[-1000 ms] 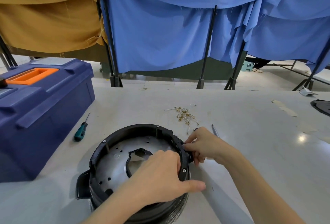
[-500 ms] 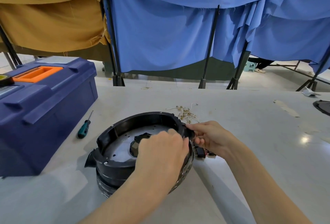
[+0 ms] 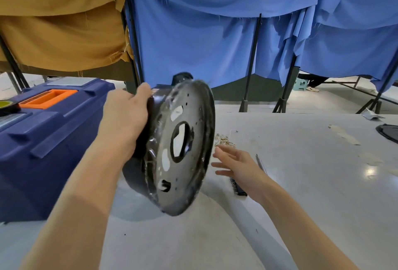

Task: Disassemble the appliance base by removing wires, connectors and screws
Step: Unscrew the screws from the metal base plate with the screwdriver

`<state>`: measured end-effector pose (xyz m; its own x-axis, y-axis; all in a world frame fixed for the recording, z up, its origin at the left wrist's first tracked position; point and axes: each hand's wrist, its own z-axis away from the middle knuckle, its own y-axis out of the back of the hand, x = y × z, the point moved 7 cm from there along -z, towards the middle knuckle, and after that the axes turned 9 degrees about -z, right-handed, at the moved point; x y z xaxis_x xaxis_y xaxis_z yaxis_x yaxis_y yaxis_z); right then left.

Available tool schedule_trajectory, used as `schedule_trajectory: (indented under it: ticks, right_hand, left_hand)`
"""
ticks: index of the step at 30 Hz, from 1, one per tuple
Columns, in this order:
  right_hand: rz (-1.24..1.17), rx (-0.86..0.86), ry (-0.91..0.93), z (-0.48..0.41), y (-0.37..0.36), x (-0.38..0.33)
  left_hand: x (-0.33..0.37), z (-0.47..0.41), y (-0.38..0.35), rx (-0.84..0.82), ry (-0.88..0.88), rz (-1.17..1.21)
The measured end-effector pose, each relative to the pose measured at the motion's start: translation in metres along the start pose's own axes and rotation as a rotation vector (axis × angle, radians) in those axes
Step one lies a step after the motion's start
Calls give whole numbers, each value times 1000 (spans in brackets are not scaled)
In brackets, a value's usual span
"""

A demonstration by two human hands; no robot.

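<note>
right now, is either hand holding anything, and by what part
The left hand grips the appliance base, tipped on edge, by its black outer wall near the top. The right hand is open beside it and holds nothing.

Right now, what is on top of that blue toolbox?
An orange handle set in the toolbox lid, and a roll, likely tape, at its left edge. The left hand, holding the appliance base, covers part of its right edge.

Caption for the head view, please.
Left hand grips the appliance base, tipped on edge over the table; right hand open beside it.
</note>
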<state>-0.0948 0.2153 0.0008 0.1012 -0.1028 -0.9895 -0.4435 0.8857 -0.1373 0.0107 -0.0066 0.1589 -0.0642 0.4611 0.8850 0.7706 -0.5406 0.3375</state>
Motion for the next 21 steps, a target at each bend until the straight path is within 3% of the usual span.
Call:
schedule_trajectory:
  ticks: [4, 9, 11, 13, 15, 21]
  right_hand:
    - [-192, -140, -54, 4, -16, 2]
    - [-434, -189, -67, 2, -7, -2]
    - [-517, -110, -107, 0, -2, 0]
    - [-573, -34, -141, 0, 3, 2]
    - [-529, 19, -140, 0, 9, 0]
    - [-304, 173, -58, 2, 35, -17]
  left_hand:
    - [-27, 1, -8, -19, 242, 399]
    - [-67, 15, -24, -12, 468, 606]
    - [-82, 22, -35, -96, 532, 751]
    - [-86, 31, -50, -287, 546, 850]
    - [-96, 34, -59, -370, 555, 805]
    - [-125, 29, -58, -354, 638, 531]
